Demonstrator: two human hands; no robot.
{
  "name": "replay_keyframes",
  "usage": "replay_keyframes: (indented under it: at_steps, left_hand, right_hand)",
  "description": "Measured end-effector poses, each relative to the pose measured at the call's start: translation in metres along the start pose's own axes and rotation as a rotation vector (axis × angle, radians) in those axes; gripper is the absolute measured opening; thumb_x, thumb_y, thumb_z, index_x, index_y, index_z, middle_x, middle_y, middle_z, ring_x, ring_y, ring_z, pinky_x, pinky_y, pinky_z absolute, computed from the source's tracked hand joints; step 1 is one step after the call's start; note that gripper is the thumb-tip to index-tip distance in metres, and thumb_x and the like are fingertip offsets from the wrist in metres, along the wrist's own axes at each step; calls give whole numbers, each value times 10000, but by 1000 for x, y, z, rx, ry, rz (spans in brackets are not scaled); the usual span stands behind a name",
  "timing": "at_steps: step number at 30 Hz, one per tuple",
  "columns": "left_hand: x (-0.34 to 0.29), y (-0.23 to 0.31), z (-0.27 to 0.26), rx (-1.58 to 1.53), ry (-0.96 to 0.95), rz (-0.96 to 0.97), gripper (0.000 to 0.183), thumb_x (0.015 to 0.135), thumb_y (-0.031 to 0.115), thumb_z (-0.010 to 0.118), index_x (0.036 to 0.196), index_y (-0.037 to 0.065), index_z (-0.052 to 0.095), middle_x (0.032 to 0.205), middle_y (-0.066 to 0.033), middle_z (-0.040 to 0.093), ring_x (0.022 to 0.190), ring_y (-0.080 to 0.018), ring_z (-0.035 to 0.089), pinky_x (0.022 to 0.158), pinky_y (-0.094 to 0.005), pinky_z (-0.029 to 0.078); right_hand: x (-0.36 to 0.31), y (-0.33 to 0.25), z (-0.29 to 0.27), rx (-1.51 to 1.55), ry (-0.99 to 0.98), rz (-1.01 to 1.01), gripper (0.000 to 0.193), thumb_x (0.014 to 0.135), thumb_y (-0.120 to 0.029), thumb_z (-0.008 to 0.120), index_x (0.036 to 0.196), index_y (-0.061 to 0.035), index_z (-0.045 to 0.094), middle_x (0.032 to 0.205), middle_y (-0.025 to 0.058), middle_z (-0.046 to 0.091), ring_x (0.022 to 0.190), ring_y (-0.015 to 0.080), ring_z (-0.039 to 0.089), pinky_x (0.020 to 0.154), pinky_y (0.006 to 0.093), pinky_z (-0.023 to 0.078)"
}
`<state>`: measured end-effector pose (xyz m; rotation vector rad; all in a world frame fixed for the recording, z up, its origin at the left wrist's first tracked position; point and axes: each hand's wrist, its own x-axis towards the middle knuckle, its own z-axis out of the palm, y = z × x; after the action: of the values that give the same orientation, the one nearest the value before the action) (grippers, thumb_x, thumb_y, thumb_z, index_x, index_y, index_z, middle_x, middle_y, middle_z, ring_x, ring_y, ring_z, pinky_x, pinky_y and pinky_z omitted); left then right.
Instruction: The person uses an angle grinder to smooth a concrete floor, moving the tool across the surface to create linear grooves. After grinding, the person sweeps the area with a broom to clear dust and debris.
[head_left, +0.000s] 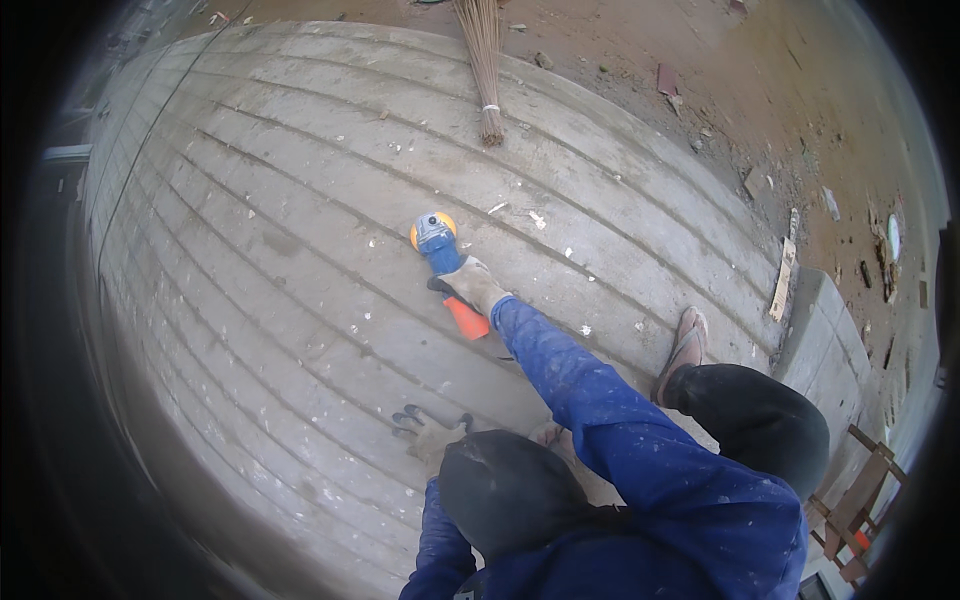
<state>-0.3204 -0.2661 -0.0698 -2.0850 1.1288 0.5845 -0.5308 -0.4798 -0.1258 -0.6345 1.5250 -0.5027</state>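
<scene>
Beneath right glove (474,284), grinder (437,240) part-hidden.

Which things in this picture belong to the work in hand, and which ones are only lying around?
In the work:
- blue-and-orange angle grinder, gripped by the gloved right hand
- probably the grooved concrete slab beneath it

Lying around:
- stick broom, at top
- pale strip, at right
- white scraps
</scene>
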Motion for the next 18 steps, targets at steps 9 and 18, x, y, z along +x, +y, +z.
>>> replay_keyframes:
  at_steps: [9,18]
  left_hand:
    - [-11,6,-7,-55,22,-21,1349,725,627,830,1672,59,55,1729,-249,10,1587,-488,58,1196,-677,288]
    - [-23,10,-20,-119,35,-22,1297,732,605,844,1670,70,126,1738,-221,39,1595,-453,78,1203,-688,276]
  right_hand:
    - [10,16,-13,122,-26,-64,513,744,-303,875,1077,30,672,826,94,727,715,198,714,658,352,580]
    - [-22,96,-158,540,413,55,356,802,-228,850,992,15,672,794,112,698,626,215,686,577,362,573]
